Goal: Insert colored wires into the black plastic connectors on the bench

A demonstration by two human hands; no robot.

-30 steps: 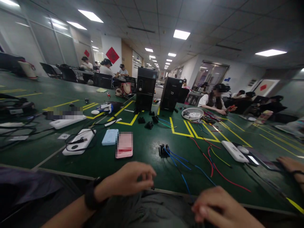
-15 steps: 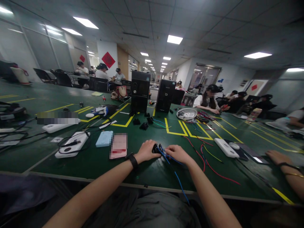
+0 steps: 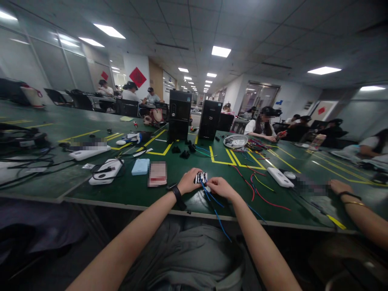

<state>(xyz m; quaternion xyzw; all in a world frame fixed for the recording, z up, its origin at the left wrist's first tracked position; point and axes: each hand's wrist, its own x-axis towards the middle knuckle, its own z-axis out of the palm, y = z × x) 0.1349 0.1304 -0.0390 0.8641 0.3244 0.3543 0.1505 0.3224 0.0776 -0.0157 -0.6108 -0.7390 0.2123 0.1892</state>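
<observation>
My left hand (image 3: 189, 180) is closed around the left side of a small black-and-white wiring block (image 3: 202, 178), held just above the green table. Metal-looking parts show on its upper face. Several blue wires (image 3: 216, 211) run out of the block toward me, and one hangs past the table edge. At the block's lower right corner, the fingertips of my right hand (image 3: 220, 186) are pinched together; whatever is between them is too small to make out. Under the hands lies a pale round object (image 3: 206, 189), partly hidden by the wires.
Red wires (image 3: 268, 203) and a yellow-green wire (image 3: 263, 182) lie to the right, by a white power bank (image 3: 280, 177). A blue box (image 3: 140, 166) and a pink box (image 3: 158, 174) stand left. Black clips (image 3: 184, 154) and two black computer towers (image 3: 179, 115) are ahead. A neighbour's hand (image 3: 341, 186) rests right.
The block has tipped so its white face shows toward me. My right fingers have shifted to its lower right corner. The whole view has tilted, so the table edge sits higher.
</observation>
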